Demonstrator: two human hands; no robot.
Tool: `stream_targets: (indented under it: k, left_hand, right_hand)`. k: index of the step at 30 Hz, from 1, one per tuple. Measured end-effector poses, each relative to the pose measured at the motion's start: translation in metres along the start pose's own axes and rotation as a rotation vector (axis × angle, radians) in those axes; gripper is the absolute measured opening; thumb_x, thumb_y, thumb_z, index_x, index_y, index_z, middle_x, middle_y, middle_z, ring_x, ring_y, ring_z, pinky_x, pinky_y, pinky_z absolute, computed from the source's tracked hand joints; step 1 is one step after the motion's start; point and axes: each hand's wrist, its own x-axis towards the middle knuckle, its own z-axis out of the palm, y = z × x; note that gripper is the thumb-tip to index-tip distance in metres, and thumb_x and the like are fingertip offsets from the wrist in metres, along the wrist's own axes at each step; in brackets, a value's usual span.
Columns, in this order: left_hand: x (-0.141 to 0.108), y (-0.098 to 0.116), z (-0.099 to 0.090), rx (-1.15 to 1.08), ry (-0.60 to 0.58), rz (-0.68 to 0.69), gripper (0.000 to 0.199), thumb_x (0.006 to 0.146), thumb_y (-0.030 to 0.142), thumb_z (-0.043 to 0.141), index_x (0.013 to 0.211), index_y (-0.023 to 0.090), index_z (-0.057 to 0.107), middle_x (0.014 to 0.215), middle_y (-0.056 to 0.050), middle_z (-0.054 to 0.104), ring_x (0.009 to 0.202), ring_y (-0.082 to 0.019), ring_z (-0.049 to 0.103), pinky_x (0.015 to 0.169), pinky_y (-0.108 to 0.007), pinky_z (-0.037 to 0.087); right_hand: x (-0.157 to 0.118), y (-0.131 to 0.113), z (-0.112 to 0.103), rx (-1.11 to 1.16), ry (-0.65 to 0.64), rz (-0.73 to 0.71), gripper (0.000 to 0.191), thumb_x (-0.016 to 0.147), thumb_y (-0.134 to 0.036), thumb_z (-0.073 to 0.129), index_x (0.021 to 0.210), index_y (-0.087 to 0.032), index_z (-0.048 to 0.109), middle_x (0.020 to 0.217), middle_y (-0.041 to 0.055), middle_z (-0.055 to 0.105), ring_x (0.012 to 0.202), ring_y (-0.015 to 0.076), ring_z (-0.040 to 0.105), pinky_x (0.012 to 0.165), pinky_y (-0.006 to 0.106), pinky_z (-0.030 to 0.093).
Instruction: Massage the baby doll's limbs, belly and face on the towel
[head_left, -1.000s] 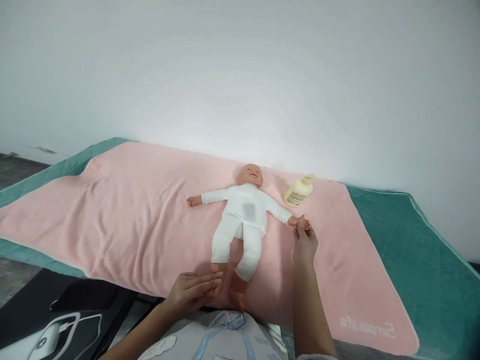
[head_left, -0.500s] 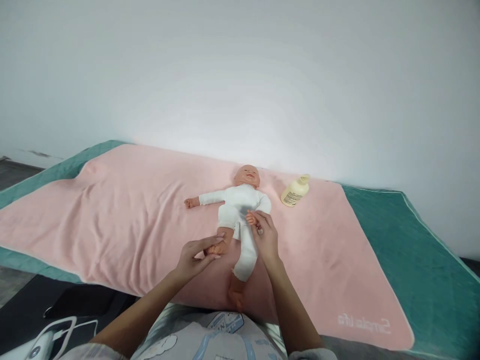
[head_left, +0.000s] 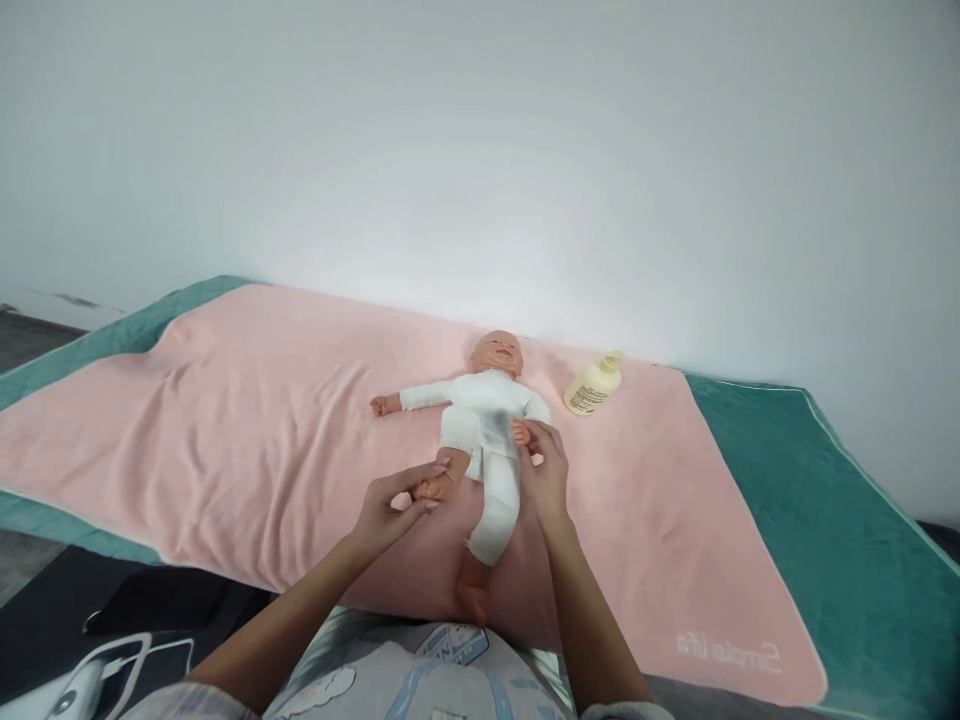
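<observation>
A baby doll (head_left: 491,400) with a white cloth body lies on its back on the pink blanket (head_left: 300,400), head toward the wall. My left hand (head_left: 390,505) is closed round the foot of the doll's leg on the left, which is bent up. Between the thumb and fingers of my right hand (head_left: 546,465) is the doll's hand (head_left: 521,432) on the right, held beside its belly. The doll's other arm stretches out to the left on the blanket. Its other leg points toward me, with the foot near the blanket's front edge.
A pale yellow pump bottle (head_left: 592,385) stands on the blanket to the right of the doll. Under the blanket lies a green quilted cover (head_left: 795,470). A white wall rises behind. At lower left are a white device (head_left: 79,690) with a cable and a dark surface.
My right hand has moved a little to the right and up, drawing the doll's hand outward. My left hand keeps its hold on the foot, raised slightly.
</observation>
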Motion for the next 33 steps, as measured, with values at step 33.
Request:
stream_targets:
  k: [33]
  left_hand:
    - [-0.08, -0.003, 0.002, 0.253, -0.242, 0.432, 0.048, 0.091, 0.014, 0.057, 0.138, 0.019, 0.047, 0.114, -0.009, 0.071, 0.1, -0.018, 0.07, 0.074, -0.024, 0.06]
  right_hand:
    - [0.009, 0.078, -0.062, 0.57, 0.464, 0.715, 0.054, 0.064, -0.044, 0.079, 0.108, -0.018, 0.06, 0.098, 0.0029, 0.066, 0.092, 0.0153, 0.065, 0.083, 0.025, 0.057]
